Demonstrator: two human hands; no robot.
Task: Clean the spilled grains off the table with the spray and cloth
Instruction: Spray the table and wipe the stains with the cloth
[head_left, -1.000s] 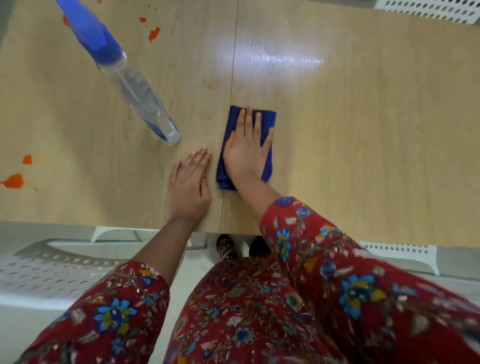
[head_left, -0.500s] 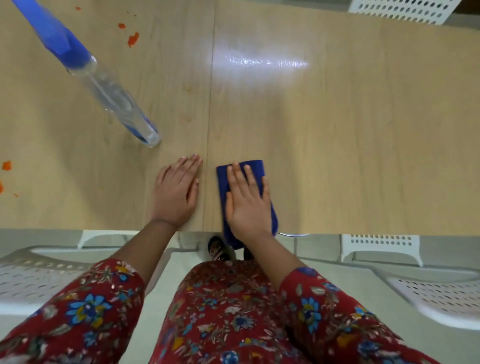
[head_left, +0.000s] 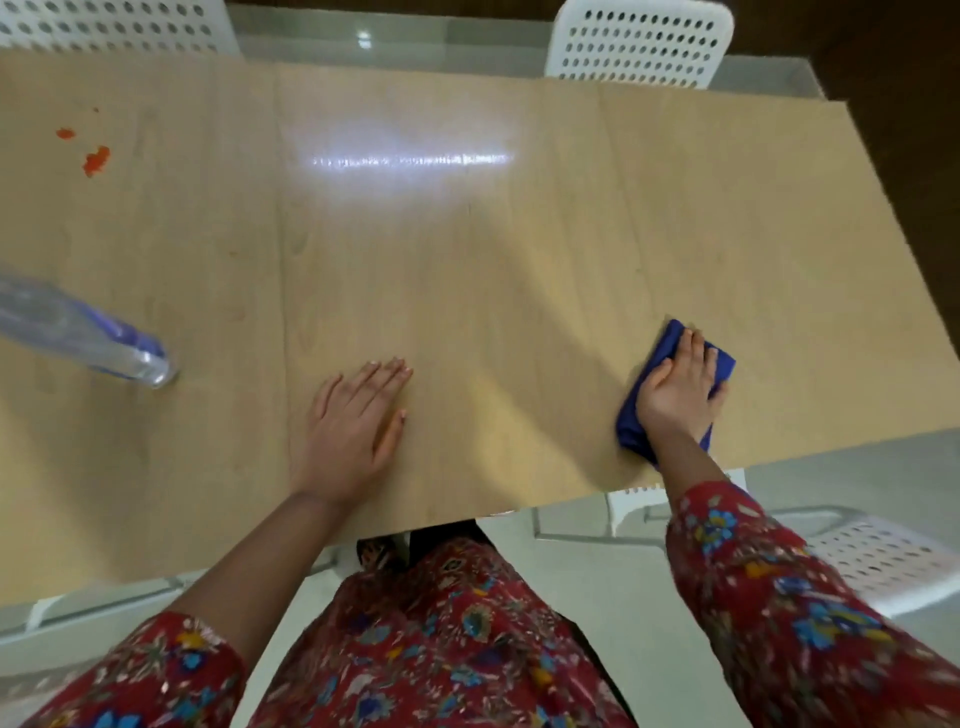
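Note:
A folded blue cloth (head_left: 667, 345) lies on the wooden table (head_left: 467, 260) near its right front edge, and my right hand (head_left: 678, 387) presses flat on top of it with fingers straight. My left hand (head_left: 353, 426) rests flat on the bare table near the front edge, fingers together. A clear spray bottle (head_left: 78, 332) stands at the left, its top cut off by the frame. Small orange grain patches (head_left: 93, 158) lie at the far left of the table.
White perforated chairs stand behind the table at the back right (head_left: 644, 44) and back left (head_left: 109, 26), and another one (head_left: 883, 561) sits by my right side. The table's front edge runs just below both hands.
My right hand has slid the blue cloth far to the right along the front of the table. My left hand stays flat on the table. The view has pulled back.

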